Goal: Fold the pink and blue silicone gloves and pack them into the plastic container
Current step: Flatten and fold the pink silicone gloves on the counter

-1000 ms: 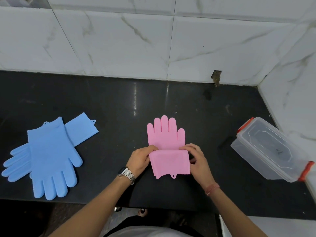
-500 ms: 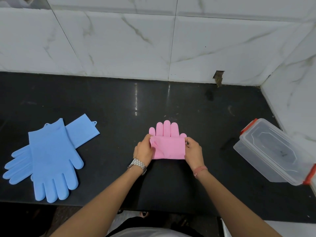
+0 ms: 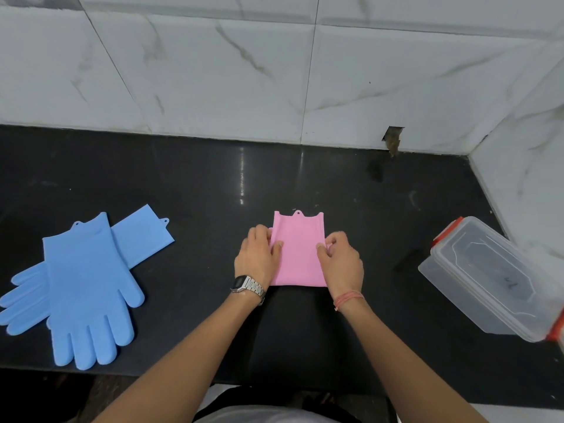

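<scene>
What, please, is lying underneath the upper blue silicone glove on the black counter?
A second blue silicone glove lies crossed beneath the upper blue silicone glove. Its cuff shows at upper right and its fingertips at lower left; its palm is covered. Whether anything else lies beneath cannot be seen.

Folded glove (image 3: 297, 248) centre of counter (image 3: 213, 178); crossed gloves (image 3: 82, 285) far left; container (image 3: 491, 279) far right, by wall.

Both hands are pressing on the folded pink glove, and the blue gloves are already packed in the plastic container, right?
Not quite. In the head view the blue gloves lie crossed on the counter, left of the pink glove; the plastic container is closed. Both hands, left hand and right hand, do press the pink glove.
</scene>
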The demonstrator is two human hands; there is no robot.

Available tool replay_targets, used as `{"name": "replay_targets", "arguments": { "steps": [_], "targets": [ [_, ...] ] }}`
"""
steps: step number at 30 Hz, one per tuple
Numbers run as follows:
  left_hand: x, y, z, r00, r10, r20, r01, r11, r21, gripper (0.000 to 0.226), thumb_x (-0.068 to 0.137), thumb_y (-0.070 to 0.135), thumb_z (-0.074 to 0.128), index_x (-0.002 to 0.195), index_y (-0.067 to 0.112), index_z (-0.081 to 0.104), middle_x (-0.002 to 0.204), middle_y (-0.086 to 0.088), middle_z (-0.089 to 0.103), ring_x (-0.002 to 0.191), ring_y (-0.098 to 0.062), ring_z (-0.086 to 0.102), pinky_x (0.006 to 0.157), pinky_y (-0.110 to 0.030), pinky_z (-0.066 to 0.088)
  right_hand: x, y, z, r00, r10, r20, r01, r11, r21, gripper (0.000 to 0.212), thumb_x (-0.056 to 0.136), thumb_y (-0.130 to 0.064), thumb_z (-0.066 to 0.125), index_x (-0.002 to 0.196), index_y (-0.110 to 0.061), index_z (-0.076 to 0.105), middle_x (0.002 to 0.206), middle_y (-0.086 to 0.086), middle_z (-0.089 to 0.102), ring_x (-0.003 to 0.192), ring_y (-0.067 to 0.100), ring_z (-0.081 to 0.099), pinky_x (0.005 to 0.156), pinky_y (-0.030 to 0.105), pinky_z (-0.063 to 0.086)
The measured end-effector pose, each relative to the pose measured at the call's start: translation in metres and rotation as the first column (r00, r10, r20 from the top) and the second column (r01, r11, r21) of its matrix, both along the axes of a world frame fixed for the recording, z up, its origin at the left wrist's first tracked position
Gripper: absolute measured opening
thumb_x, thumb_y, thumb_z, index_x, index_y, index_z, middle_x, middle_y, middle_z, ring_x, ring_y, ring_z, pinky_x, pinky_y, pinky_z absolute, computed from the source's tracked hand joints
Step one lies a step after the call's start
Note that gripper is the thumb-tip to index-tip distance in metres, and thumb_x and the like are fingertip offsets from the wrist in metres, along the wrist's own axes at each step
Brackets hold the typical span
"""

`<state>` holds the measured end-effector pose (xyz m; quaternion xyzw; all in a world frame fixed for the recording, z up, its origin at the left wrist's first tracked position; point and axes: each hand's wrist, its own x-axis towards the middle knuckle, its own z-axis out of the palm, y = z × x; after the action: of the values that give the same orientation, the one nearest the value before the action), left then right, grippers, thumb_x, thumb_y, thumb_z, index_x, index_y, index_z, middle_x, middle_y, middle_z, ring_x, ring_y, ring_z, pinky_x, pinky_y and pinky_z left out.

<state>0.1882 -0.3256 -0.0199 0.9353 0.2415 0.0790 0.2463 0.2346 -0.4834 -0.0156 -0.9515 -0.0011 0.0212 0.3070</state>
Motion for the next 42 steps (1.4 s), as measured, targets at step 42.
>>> {"name": "replay_targets", "arguments": {
  "steps": [42],
  "targets": [
    [0.031, -0.012, -0.041, 0.949, -0.262, -0.176, 0.287, 0.948, 0.139, 0.053, 0.103, 0.036, 0.016, 0.153, 0.025, 0.006, 0.162, 0.004, 0.003, 0.149, -0.020, -0.002, 0.120, -0.041, 0.007, 0.039, 0.041, -0.042, 0.869, 0.491, -0.055, -0.468, 0.781, -0.415, 0.059, 0.100, -0.035, 0.018, 0.155, -0.022, 0.002, 0.164, 0.002, 0.002, 0.150, 0.021, -0.001, 0.121, 0.045, 0.004]
  ]
}}
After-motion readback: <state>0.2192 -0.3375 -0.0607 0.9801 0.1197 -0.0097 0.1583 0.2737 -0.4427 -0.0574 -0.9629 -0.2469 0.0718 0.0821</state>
